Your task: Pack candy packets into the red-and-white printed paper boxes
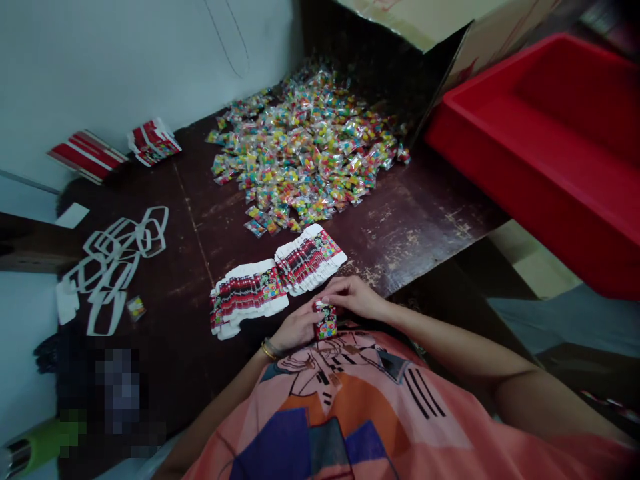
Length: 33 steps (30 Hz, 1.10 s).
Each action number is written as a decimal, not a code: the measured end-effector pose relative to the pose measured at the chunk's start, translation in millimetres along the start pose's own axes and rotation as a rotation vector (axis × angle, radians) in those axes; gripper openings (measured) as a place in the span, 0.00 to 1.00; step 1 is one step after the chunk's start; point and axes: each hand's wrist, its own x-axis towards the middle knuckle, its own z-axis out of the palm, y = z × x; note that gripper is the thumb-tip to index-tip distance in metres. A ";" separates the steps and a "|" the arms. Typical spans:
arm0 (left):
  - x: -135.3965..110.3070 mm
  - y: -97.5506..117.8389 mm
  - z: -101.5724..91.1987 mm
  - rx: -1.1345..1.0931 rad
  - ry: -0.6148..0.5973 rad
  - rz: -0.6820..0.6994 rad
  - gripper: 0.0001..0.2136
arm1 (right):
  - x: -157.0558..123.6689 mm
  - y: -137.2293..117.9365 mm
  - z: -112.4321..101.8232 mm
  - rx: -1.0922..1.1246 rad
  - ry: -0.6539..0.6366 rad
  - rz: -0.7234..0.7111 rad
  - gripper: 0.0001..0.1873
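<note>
Close to my body, my left hand (pixel 299 327) grips a small red printed box (pixel 327 321) with colourful pictures on its front. My right hand (pixel 353 297) is at the top of this box, fingers pinched together at its upper edge; whether they hold a flap or something small is hidden. Just beyond my hands lie two fanned rows of flat printed cartons, one on the left (pixel 250 293) and one on the right (pixel 310 260). Farther back spreads a big heap of clear sachets (pixel 305 153) filled with multicoloured pieces.
A red plastic tray (pixel 540 167) juts over the table's right side, beside a large cardboard box (pixel 460 40). White bands (pixel 107 300) and a lone sachet (pixel 136 308) lie at left. Bundled cartons (pixel 154 141) stand by the wall. The dark table (pixel 180 247) is worn.
</note>
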 end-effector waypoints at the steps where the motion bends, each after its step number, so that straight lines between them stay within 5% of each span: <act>1: 0.2 -0.8 -0.6 -0.005 0.019 0.005 0.32 | -5.0 -0.5 2.6 -0.084 0.001 -0.101 0.15; 5: 1.5 0.2 0.8 0.089 0.094 0.104 0.34 | -15.7 -9.0 2.7 -0.379 -0.133 -0.297 0.16; 8: 1.9 12.9 4.4 0.405 0.155 0.238 0.31 | 9.2 -20.0 -26.2 -0.574 -0.230 -0.392 0.15; 10: -0.4 27.5 4.1 0.664 0.152 0.234 0.28 | 44.9 -27.4 -64.5 -0.751 -0.062 -0.441 0.16; 13: -10.7 51.8 -5.3 0.985 0.106 0.174 0.22 | 104.8 -33.8 -132.7 -1.041 0.466 -0.335 0.25; 16: -28.3 71.4 -23.2 1.134 0.107 0.078 0.14 | 133.8 -24.3 -175.0 -1.184 0.567 -0.138 0.33; 20: -47.2 83.6 -43.2 1.003 0.146 0.034 0.10 | 108.5 16.1 -163.0 -1.145 0.646 -0.278 0.22; 24: -39.4 80.3 -39.0 0.640 0.195 0.085 0.16 | 65.1 51.6 -130.2 -0.865 0.743 -0.394 0.19; 28: -5.8 67.0 -15.0 0.414 0.163 0.090 0.26 | 44.8 57.0 -117.9 -0.673 0.846 -0.398 0.15; 33: 31.8 45.1 10.4 0.302 0.173 0.215 0.24 | 29.5 40.3 -112.6 -0.578 0.856 -0.259 0.16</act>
